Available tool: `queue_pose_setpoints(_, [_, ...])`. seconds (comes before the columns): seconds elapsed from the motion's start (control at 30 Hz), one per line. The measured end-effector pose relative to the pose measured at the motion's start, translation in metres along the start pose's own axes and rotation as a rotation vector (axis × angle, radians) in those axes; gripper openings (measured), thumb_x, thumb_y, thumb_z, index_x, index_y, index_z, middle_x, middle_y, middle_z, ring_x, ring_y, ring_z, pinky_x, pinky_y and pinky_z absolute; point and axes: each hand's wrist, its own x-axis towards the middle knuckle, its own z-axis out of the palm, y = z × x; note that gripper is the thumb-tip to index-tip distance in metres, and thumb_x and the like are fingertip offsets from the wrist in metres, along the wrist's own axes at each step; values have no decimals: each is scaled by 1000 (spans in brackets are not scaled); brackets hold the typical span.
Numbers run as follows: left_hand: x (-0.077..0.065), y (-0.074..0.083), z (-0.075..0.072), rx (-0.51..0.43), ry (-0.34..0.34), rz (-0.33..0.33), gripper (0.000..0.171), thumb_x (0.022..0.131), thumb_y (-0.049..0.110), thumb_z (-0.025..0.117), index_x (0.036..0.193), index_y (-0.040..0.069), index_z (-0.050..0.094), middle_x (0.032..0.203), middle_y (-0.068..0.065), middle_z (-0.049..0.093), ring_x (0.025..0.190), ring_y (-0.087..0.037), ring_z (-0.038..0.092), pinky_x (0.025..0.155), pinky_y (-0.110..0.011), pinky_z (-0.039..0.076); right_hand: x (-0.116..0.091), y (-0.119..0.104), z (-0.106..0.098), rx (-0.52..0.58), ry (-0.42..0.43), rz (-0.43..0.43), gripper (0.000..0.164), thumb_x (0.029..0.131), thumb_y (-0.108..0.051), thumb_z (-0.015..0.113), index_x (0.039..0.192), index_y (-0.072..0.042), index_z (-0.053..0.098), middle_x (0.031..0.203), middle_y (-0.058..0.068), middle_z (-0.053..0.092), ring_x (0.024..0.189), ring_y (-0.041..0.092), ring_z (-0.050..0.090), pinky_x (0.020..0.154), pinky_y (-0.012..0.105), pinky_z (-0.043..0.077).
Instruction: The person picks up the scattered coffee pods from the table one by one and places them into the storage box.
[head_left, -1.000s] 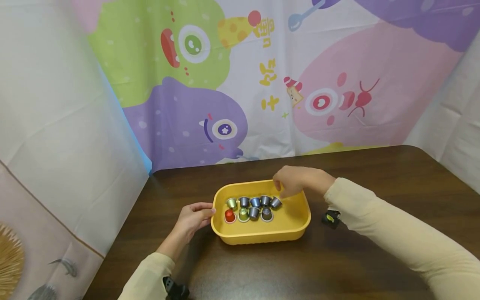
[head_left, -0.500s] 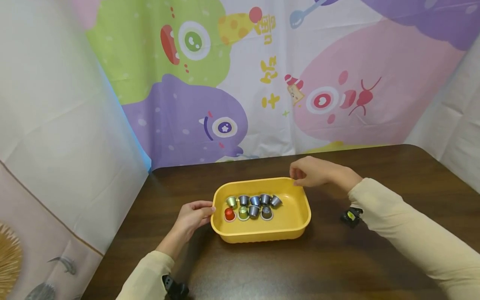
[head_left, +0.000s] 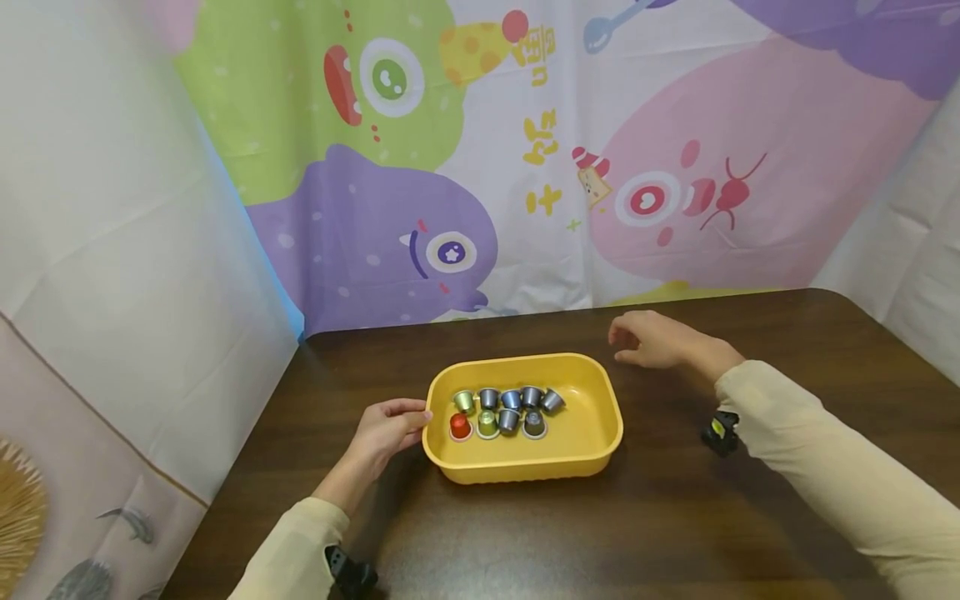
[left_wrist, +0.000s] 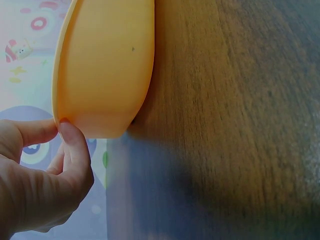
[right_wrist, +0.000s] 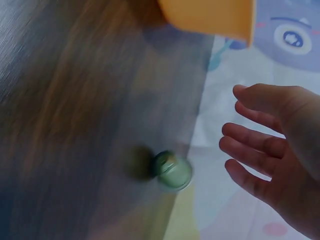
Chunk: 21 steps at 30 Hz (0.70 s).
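My left hand (head_left: 390,432) pinches the left rim of a yellow plastic tray (head_left: 525,468) between thumb and fingers; the left wrist view shows this grip on the tray wall (left_wrist: 107,60). Inside lie several coffee capsules: a red one (head_left: 460,427), green ones (head_left: 487,422), a blue one (head_left: 512,401) and dark grey ones (head_left: 508,421). My right hand (head_left: 652,340) hovers beyond the tray's far right corner, fingers loosely bent and holding nothing. In the right wrist view, a green capsule (right_wrist: 175,172) shows on the table below those fingers; the head view does not show it.
The dark wooden table (head_left: 675,517) extends around the tray on all sides. A cartoon-printed curtain (head_left: 540,275) hangs along its far edge. White cloth (head_left: 135,208) hangs at the left, and more at the right.
My right hand has moved out of the tray, to the right and slightly farther back, over the table. The left hand stays on the rim, and the capsules in the tray lie as before.
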Motion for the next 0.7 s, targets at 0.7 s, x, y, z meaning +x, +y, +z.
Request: queue_pose_setpoints(0.7, [-2,-1,0,-15,9,15,29,88,6,65,114,-6,64,103,-14,67,86,-15,65,83,-33,59,-8,32,14,-224,13,88,18,83,-13,73,98,-7,65,94,9,60,86,25,59,74,44,54])
